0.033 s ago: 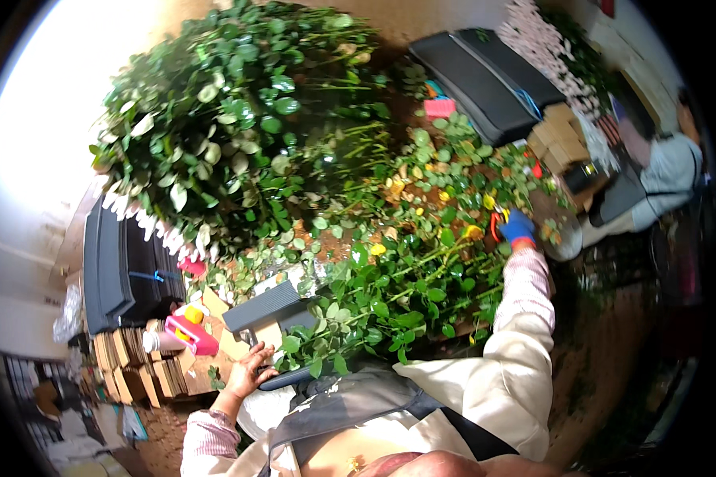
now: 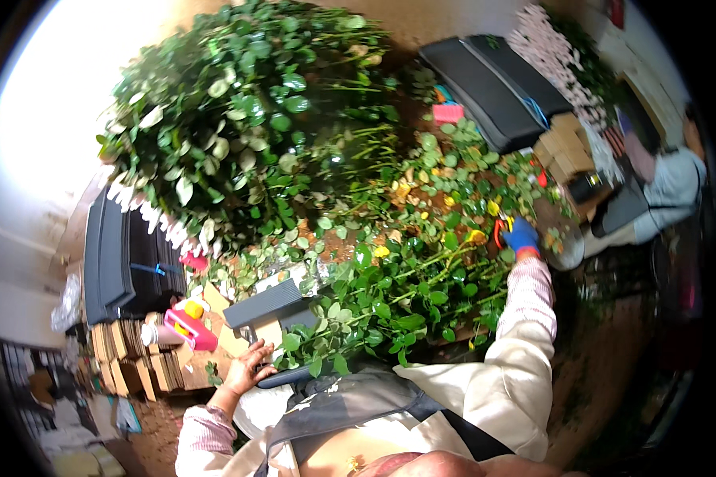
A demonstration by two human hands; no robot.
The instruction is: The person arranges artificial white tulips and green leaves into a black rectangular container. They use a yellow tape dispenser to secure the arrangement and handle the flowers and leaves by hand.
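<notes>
A loose bunch of green leafy rose stems with yellow buds (image 2: 398, 302) lies across my lap, running up and to the right. My right hand (image 2: 522, 236), in a blue glove, reaches out to the far end of the bunch and is closed on red-handled clippers (image 2: 498, 230) among the yellow buds. My left hand (image 2: 247, 367) is bare, with fingers spread. It rests by the cut ends of the stems, next to a dark flat tray (image 2: 294, 374) and a grey box (image 2: 266, 306). A large heap of leafy stems (image 2: 247, 119) fills the space ahead.
Black crates stand at the left (image 2: 127, 254) and at the upper right (image 2: 493, 79). Cardboard boxes (image 2: 127, 358) and a pink and yellow bottle (image 2: 189, 326) sit near my left hand. Another person (image 2: 668, 191) sits at the far right, beside pale wrapped flowers (image 2: 557, 48).
</notes>
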